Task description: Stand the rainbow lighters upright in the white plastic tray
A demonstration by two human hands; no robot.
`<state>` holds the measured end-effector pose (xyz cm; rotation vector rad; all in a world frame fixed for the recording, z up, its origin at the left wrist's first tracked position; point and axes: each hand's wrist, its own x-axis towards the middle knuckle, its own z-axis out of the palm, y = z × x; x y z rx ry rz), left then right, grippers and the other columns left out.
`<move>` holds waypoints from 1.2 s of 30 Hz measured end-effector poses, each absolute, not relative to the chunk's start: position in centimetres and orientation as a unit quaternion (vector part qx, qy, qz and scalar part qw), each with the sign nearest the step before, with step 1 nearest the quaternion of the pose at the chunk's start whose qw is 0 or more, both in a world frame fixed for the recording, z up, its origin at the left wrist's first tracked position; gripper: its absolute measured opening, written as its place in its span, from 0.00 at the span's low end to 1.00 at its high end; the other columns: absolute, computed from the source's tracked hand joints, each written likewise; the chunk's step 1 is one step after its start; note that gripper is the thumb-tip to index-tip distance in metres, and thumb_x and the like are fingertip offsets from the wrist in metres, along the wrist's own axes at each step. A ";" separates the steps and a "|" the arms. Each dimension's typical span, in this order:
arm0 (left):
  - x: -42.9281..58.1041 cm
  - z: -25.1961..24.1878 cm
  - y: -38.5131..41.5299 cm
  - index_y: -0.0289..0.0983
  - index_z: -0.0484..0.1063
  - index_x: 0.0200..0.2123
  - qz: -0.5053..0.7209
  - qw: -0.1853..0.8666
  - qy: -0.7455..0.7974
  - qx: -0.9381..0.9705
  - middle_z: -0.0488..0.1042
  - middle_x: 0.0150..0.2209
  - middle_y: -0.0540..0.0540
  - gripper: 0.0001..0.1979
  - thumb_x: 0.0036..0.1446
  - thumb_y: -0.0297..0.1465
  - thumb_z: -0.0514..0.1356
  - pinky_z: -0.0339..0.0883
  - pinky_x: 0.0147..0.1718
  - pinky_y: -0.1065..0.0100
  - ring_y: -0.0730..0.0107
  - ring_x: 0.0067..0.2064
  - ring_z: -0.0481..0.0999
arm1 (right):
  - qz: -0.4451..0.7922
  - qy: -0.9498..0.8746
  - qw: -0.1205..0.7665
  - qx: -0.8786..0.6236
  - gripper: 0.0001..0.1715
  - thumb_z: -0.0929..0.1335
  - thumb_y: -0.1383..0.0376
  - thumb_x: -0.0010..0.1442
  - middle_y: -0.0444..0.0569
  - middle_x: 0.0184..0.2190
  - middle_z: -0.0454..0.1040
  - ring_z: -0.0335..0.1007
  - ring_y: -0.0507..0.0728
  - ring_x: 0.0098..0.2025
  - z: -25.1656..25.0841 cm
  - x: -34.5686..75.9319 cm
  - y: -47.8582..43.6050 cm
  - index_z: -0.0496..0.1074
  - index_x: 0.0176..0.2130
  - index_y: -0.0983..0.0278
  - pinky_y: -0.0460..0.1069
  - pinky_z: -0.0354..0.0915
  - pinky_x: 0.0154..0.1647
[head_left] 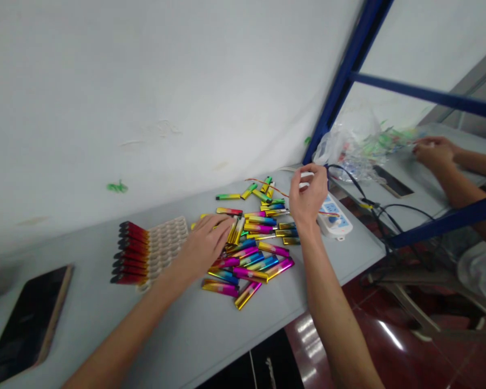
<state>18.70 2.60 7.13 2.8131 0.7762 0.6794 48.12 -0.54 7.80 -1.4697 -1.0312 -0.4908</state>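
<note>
Over a pile of shiny tubes (251, 275) in pink, yellow, blue and gold lies my left hand (206, 237), palm down. Its fingers are stretched out, with the tips touching yellow-gold tubes (237, 229); the thumb is partly hidden. My right hand (309, 195) is raised above the right end of the pile, beside a white power strip (334, 216). Thumb and fingers there curl together around something whitish, too small to name. A thin red-orange wire (267, 185) passes behind this hand towards the strip.
Left of the pile, a pale moulded tray (168, 240) holds a row of red-yellow tubes with black ends (132, 251). A phone (30, 319) lies at the table's left. On the right stand a blue frame (336, 81), black cables (378, 210) and another person's hands (435, 151).
</note>
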 end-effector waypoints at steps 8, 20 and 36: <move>22.7 6.6 10.3 0.39 0.84 0.44 0.121 0.129 0.293 0.939 0.84 0.46 0.41 0.08 0.66 0.25 0.65 0.75 0.55 0.56 0.54 0.51 0.82 | -0.215 -0.448 0.597 -0.630 0.04 0.64 0.61 0.73 0.48 0.40 0.73 0.70 0.54 0.32 7.8 47.6 -0.4 0.65 0.44 0.59 0.53 0.71 0.37; 19.0 8.1 5.8 0.41 0.67 0.47 0.449 0.384 0.372 0.716 0.81 0.40 0.47 0.16 0.65 0.41 0.67 0.74 0.40 0.64 0.64 0.39 0.82 | -0.171 -0.496 0.580 -0.624 0.08 0.68 0.58 0.72 0.52 0.45 0.76 0.71 0.53 0.30 7.5 46.8 -0.4 0.72 0.43 0.60 0.51 0.70 0.29; 12.7 7.3 -0.2 0.41 0.59 0.21 0.458 0.331 0.507 0.651 0.58 0.21 0.55 0.26 0.63 0.50 0.59 0.49 0.26 0.67 0.72 0.26 0.58 | -0.075 -0.603 0.519 -0.601 0.23 0.73 0.44 0.67 0.47 0.34 0.74 0.71 0.60 0.35 5.3 44.3 0.8 0.67 0.37 0.58 0.55 0.68 0.35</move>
